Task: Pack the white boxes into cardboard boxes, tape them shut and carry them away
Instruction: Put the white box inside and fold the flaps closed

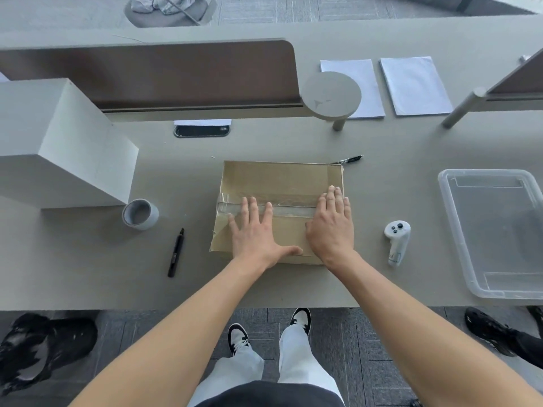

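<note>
Head view: flat palms press glossy tape (266,207) on cardboard box (279,177).

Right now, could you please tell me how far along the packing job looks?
Done: the brown cardboard box is closed, with a strip of clear tape along its seam. In hand: the left hand and right hand lie flat on it, pressing the tape down. Left: carrying it away. The grey tape roll stands beside it.
</note>
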The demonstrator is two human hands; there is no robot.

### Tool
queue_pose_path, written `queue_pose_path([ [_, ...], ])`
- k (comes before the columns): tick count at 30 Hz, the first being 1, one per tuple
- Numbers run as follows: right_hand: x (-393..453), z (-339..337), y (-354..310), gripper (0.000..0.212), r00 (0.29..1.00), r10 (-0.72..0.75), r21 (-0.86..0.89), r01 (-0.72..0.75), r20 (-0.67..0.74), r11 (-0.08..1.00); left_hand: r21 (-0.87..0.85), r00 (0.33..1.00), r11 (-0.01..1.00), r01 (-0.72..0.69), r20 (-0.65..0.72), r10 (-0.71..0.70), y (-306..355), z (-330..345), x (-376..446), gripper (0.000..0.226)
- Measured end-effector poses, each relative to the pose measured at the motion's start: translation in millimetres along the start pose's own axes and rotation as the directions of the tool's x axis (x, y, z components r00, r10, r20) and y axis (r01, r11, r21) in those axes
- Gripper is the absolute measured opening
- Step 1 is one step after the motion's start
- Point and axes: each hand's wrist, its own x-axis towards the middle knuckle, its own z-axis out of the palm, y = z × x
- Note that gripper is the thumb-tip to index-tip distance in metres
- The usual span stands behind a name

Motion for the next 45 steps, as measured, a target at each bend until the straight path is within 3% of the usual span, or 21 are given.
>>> queue_pose_path([
  [3,-4.1,13.1,4.2,0.061,0.991,-0.090,0.128,0.102,-0.096,0.987,-0.050,0.999,0.998,-0.028,0.020,0.029,-4.8,0.2,1.9,0.131],
  [9,-2.9,21.2,6.2,0.054,0.977,-0.150,0.113,0.167,-0.151,0.979,-0.059,0.997,0.996,-0.071,0.025,0.073,-18.7,-3.2,7.3,0.103],
  [16,3.1,20.5,2.1,0.052,0.982,-0.135,0.239,0.163,-0.131,0.957,-0.158,0.999,0.987,-0.035,0.025,0.039,-16.1,-4.4,9.1,0.106],
  [20,6.1,20.4,0.4,0.045,0.981,-0.121,0.220,0.153,-0.152,0.964,-0.209,0.999,0.977,-0.028,0.017,0.032,-15.2,-2.0,8.6,0.106],
  [24,5.1,14.8,-7.6,0.056,0.987,-0.091,0.185,0.115,-0.136,0.976,-0.270,0.996,0.960,-0.073,-0.060,0.059,-26.5,-4.5,7.1,0.077],
  [27,3.6,14.9,-17.2,0.059,0.978,-0.160,0.219,0.187,-0.134,0.958,-0.387,0.991,0.915,-0.118,-0.110,0.081,-40.0,-10.8,-0.3,0.059],
  [32,2.9,10.6,-60.1,0.063,0.956,-0.289,0.245,0.290,-0.041,0.925,-0.526,0.963,0.845,-0.096,-0.264,-0.055,-74.0,-16.2,-20.8,0.049],
  [37,11.2,10.1,-126.3,0.062,0.938,-0.348,0.267,0.336,-0.002,0.903,-0.606,0.945,0.794,0.050,-0.229,-0.234,-135.4,-15.9,-35.3,0.049],
  [45,22.7,23.5,-221.4,0.075,0.993,-0.113,0.269,0.099,0.038,0.958,-0.605,0.934,0.762,0.233,-0.078,-0.348,-249.7,-5.0,-27.7,0.052],
])
